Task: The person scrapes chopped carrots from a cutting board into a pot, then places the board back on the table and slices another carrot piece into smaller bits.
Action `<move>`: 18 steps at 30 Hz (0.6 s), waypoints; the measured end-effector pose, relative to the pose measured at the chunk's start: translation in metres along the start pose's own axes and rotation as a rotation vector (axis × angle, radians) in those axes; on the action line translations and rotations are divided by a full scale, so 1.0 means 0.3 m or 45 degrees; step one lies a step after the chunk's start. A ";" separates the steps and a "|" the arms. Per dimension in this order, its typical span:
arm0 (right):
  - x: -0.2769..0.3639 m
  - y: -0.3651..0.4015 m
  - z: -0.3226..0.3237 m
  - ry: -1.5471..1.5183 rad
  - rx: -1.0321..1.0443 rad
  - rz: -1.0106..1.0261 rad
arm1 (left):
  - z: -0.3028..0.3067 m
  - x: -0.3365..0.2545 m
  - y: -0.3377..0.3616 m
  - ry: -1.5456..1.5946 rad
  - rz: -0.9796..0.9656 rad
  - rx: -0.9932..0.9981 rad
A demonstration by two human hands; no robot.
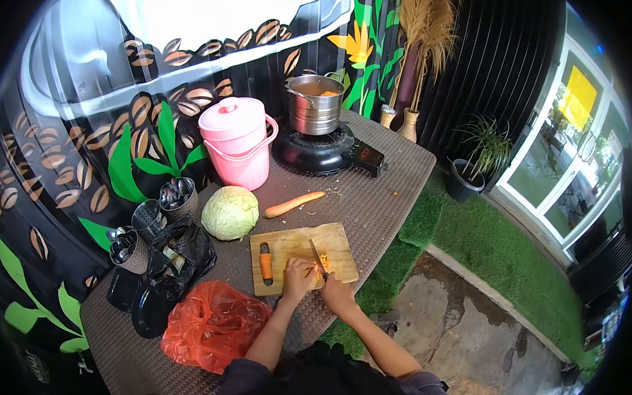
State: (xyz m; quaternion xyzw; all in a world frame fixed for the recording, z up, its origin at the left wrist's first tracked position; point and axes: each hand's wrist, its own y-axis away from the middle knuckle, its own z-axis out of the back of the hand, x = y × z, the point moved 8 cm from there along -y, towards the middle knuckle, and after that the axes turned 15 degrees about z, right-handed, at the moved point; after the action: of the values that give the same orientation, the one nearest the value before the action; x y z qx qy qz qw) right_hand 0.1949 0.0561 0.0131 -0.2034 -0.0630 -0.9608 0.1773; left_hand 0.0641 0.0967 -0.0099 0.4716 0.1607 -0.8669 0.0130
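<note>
My right hand [337, 296] is closed round the handle of a knife [316, 252], whose blade points away from me over the wooden cutting board [290, 244]. Just left of the blade, my left hand [300, 276] has its fingers bent down on a piece of carrot, mostly hidden under them. Small cut carrot bits [324, 260] lie against the blade's right side. A short carrot piece [265, 266] rests at the board's left end, across a dark slot-like strip. Beyond the board lie a whole peeled carrot [294, 204] and a pale green cabbage [230, 213].
A steel pot [314, 110] with orange pieces in liquid stands on a black portable stove [314, 154]. Beside it is a pink lidded bucket [237, 144]. At left are cutlery holders [179, 197], a black plastic bag [182, 254] and a red plastic bag [212, 326]. The table edge [400, 226] runs along my right.
</note>
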 end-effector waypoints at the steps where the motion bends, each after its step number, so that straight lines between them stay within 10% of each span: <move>1: -0.001 0.003 -0.009 -0.035 -0.065 -0.048 | 0.007 -0.009 0.001 -0.009 -0.011 -0.008; 18: 0.005 -0.009 -0.044 0.107 -0.125 0.006 | 0.049 -0.087 0.009 0.105 -0.010 0.100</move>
State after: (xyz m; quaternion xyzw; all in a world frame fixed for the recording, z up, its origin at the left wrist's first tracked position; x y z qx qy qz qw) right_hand 0.1879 0.0555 0.0016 -0.1714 -0.0076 -0.9701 0.1718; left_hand 0.0671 0.0864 0.0183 0.5064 0.1287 -0.8525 -0.0156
